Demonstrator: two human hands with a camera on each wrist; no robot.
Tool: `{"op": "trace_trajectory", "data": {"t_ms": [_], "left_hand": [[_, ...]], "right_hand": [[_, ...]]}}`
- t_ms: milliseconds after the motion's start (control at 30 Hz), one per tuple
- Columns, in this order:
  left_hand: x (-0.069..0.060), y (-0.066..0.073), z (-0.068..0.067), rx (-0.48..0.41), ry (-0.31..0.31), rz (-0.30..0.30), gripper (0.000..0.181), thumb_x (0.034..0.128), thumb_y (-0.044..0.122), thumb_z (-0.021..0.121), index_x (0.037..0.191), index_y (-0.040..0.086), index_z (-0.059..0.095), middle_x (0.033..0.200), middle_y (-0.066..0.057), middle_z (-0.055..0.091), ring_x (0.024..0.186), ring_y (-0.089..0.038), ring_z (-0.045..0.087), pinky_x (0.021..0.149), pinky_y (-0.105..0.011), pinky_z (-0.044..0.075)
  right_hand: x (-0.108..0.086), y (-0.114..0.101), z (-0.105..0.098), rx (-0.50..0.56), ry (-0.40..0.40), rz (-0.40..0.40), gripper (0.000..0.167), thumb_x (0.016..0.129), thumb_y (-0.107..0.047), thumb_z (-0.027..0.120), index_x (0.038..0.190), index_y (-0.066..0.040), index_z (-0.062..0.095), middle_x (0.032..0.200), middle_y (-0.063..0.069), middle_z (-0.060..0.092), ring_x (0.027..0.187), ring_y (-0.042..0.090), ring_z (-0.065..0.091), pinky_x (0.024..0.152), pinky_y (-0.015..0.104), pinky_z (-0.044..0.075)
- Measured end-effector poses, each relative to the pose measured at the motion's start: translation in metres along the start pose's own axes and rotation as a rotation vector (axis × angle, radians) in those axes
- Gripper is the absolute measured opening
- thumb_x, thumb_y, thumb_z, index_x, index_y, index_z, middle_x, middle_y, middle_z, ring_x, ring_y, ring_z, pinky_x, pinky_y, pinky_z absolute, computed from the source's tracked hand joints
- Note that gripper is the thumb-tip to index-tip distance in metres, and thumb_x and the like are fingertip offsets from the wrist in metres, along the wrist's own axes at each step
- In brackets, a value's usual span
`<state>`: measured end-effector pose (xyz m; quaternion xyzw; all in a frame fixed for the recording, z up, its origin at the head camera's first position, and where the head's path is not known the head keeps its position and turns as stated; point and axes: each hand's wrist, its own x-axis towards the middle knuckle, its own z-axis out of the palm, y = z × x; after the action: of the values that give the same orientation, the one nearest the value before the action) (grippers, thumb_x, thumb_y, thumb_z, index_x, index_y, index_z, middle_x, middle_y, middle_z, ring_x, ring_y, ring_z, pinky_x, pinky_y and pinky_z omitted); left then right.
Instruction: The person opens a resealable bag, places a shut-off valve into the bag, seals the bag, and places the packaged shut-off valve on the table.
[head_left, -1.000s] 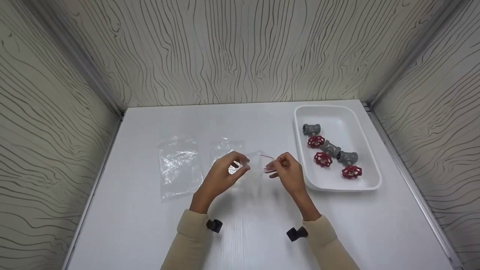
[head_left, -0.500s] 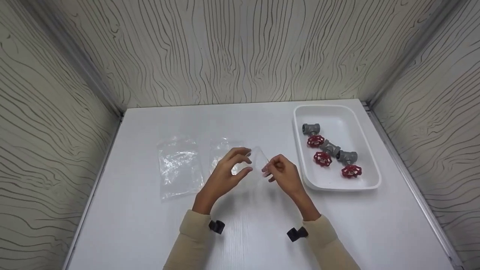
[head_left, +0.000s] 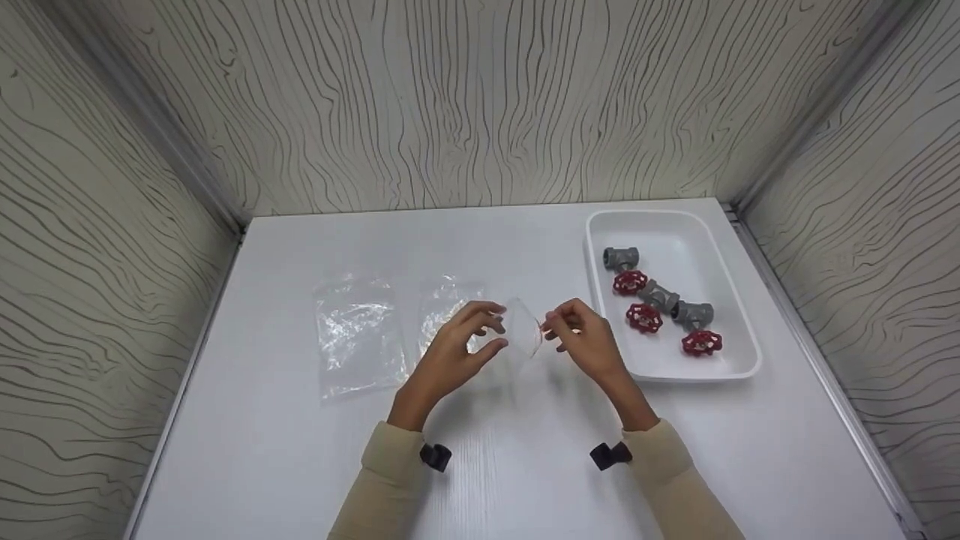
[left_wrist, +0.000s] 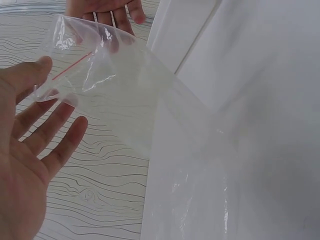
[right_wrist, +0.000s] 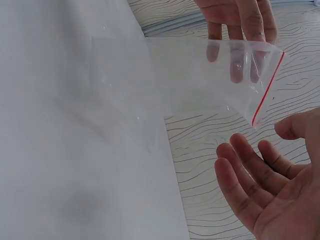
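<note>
A clear zip-lock bag (head_left: 523, 328) with a red line along its mouth hangs between the two hands above the table. My left hand (head_left: 459, 346) pinches the bag near its mouth; in the right wrist view some of its fingers show through the plastic. Close to the other end of the red seal, my right hand (head_left: 590, 346) has its fingers loosely bent and spread. The right wrist view shows a gap between its thumb and the bag (right_wrist: 185, 75). Nothing can be seen inside the bag.
Two more clear bags lie flat on the white table (head_left: 285, 465): a larger bag (head_left: 360, 345) at left and a smaller bag (head_left: 442, 304) partly behind the left hand. At right, a white tray (head_left: 675, 367) holds three grey pipe tees (head_left: 621, 259) and three red valve handwheels (head_left: 702, 343).
The right hand held the bag's mouth edge earlier; now it has let go and moved slightly right. The bag's mouth has shifted and bowed, while the left hand has moved slightly right.
</note>
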<state>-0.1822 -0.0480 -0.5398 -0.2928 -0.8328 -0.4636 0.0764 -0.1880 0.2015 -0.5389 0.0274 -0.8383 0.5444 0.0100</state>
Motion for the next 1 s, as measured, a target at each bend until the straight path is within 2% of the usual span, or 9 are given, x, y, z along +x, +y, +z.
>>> {"op": "trace_trajectory", "data": {"t_ms": [67,300,433,533,733,800,867,967,1000], "left_hand": [[-0.001,0.0,0.0,0.012,0.001,-0.003,0.015,0.1006,0.019,0.076,0.114,0.013,0.07,0.142,-0.003,0.064,0.129,-0.02,0.066,0.099,-0.029,0.061],[-0.001,0.0,0.002,0.03,-0.014,-0.012,0.017,0.101,0.019,0.076,0.115,0.012,0.07,0.142,-0.002,0.066,0.132,-0.02,0.065,0.099,-0.028,0.061],[-0.002,-0.001,0.003,0.02,-0.016,-0.007,0.017,0.1007,0.018,0.076,0.115,0.01,0.071,0.141,-0.001,0.067,0.131,-0.02,0.066,0.098,-0.03,0.062],[-0.002,-0.001,0.004,0.009,-0.013,0.001,0.017,0.1007,0.017,0.076,0.115,0.009,0.071,0.14,-0.002,0.068,0.13,-0.022,0.067,0.097,-0.032,0.063],[-0.002,0.0,0.007,0.016,-0.024,0.0,0.015,0.1012,0.018,0.075,0.114,0.011,0.071,0.14,0.0,0.068,0.131,-0.019,0.066,0.097,-0.031,0.062],[-0.002,0.001,0.008,0.019,-0.028,0.0,0.015,0.101,0.018,0.076,0.114,0.012,0.071,0.14,0.0,0.068,0.131,-0.019,0.066,0.097,-0.031,0.062],[-0.002,0.002,0.009,0.021,-0.031,0.0,0.015,0.1007,0.018,0.076,0.114,0.012,0.071,0.14,0.0,0.069,0.131,-0.018,0.066,0.097,-0.031,0.062],[-0.002,0.002,0.009,0.02,-0.035,0.001,0.015,0.1006,0.018,0.076,0.114,0.012,0.071,0.139,0.0,0.069,0.131,-0.019,0.067,0.097,-0.03,0.062],[-0.002,0.002,0.01,0.02,-0.036,0.003,0.015,0.1007,0.018,0.076,0.114,0.012,0.071,0.139,0.0,0.069,0.13,-0.02,0.067,0.097,-0.03,0.062]], "right_hand": [[0.003,0.0,-0.005,-0.03,0.008,-0.008,0.012,0.108,-0.017,0.064,0.109,-0.005,0.066,0.102,0.013,0.079,0.092,0.027,0.077,0.075,0.044,0.066],[0.012,-0.002,-0.026,-0.126,0.022,-0.026,0.015,0.107,-0.021,0.065,0.11,-0.006,0.066,0.104,0.012,0.079,0.094,0.027,0.076,0.071,0.024,0.062],[0.018,-0.002,-0.039,-0.192,0.028,-0.041,0.017,0.107,-0.022,0.065,0.112,-0.006,0.067,0.105,0.013,0.077,0.095,0.028,0.075,0.071,0.018,0.058],[0.023,-0.003,-0.049,-0.246,0.028,-0.053,0.018,0.106,-0.023,0.065,0.113,-0.006,0.068,0.105,0.012,0.077,0.097,0.029,0.074,0.074,0.021,0.057],[0.034,-0.003,-0.073,-0.323,0.012,-0.026,0.028,0.107,-0.029,0.063,0.118,-0.004,0.067,0.112,0.016,0.075,0.108,0.035,0.072,0.089,0.045,0.059],[0.037,-0.002,-0.081,-0.343,0.008,-0.014,0.032,0.108,-0.032,0.061,0.12,-0.002,0.066,0.116,0.019,0.074,0.11,0.036,0.072,0.092,0.047,0.059],[0.039,-0.001,-0.088,-0.37,0.002,0.009,0.037,0.108,-0.036,0.06,0.121,-0.002,0.066,0.118,0.021,0.073,0.104,0.034,0.072,0.085,0.043,0.06],[0.043,0.002,-0.098,-0.396,-0.011,0.055,0.042,0.108,-0.041,0.059,0.123,-0.003,0.065,0.119,0.023,0.073,0.086,0.034,0.073,0.068,0.035,0.059],[0.044,0.002,-0.1,-0.413,-0.011,0.068,0.042,0.108,-0.042,0.059,0.123,-0.003,0.065,0.12,0.023,0.073,0.086,0.033,0.073,0.068,0.034,0.058]]}}
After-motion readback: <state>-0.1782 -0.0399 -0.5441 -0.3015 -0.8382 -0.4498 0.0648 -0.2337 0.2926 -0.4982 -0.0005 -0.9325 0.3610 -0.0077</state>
